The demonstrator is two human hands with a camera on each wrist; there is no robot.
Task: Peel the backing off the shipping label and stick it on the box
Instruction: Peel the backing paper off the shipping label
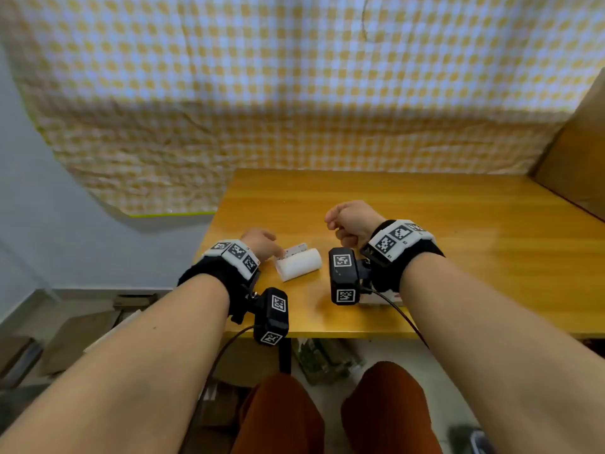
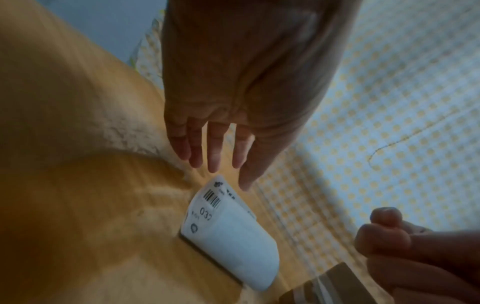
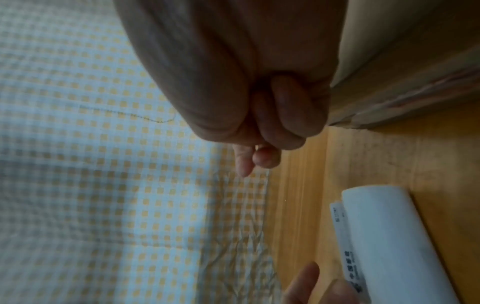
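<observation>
Fingers (image 2: 214,148) beside curled, half-hidden label (image 2: 228,234)

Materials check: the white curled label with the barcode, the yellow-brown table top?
White curled shipping label: looks like matte paper, thin enough to hold a curl, with black printing. Yellow-brown table top: wood or wood-look laminate, cannot tell which; straight grain lines, soft sheen.
</observation>
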